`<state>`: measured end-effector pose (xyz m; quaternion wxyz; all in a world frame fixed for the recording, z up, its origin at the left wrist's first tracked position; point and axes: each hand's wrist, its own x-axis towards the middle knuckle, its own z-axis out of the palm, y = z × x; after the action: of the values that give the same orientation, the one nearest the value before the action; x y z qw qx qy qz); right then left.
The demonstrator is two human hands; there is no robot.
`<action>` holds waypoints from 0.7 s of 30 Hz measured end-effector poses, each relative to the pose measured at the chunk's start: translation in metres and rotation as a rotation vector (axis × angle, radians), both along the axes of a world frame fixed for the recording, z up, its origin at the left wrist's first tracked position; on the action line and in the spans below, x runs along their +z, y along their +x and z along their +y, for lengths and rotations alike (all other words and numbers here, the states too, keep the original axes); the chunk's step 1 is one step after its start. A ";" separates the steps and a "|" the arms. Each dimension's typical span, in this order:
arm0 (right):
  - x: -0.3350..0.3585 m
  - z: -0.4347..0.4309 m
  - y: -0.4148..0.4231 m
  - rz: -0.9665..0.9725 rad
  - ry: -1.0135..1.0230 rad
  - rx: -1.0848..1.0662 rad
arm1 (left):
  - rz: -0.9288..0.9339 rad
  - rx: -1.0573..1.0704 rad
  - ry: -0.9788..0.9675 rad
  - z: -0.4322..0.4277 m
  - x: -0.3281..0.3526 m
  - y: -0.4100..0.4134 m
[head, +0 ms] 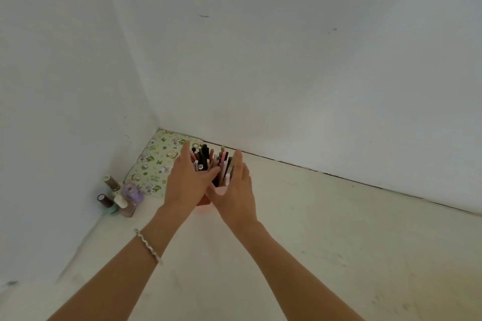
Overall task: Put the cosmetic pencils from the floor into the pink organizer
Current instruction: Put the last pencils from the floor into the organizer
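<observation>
Where the pale floor [300,242] meets two white walls [287,47] near the centre of the frame, the pink organizer [206,200] stands upright, packed with cosmetic pencils [212,161] whose black, pink and beige ends rise above its rim. The left hand [186,180] and right hand [236,190] cup the organizer from either side with fingers extended, palms apparently pressed against it, though actual contact is hidden behind the hands. At left of centre, a floral mat [156,161] lies in the corner, with nail polish bottles [120,195] clustered just below it; a bracelet [147,245] circles the left wrist.
</observation>
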<state>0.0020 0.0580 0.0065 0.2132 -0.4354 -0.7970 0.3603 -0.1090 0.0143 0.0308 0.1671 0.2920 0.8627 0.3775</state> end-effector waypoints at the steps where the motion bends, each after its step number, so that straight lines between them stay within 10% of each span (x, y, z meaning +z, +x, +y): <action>1: 0.000 0.000 -0.004 -0.007 -0.017 0.005 | -0.003 0.003 -0.004 0.002 -0.001 0.000; 21: -0.010 0.053 -0.045 0.087 -0.057 -0.064 | -0.024 0.045 0.205 0.056 -0.010 -0.034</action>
<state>-0.0434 0.1111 -0.0033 0.2465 -0.4505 -0.7621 0.3942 -0.1429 0.0699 0.0210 0.1379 0.2834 0.8239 0.4710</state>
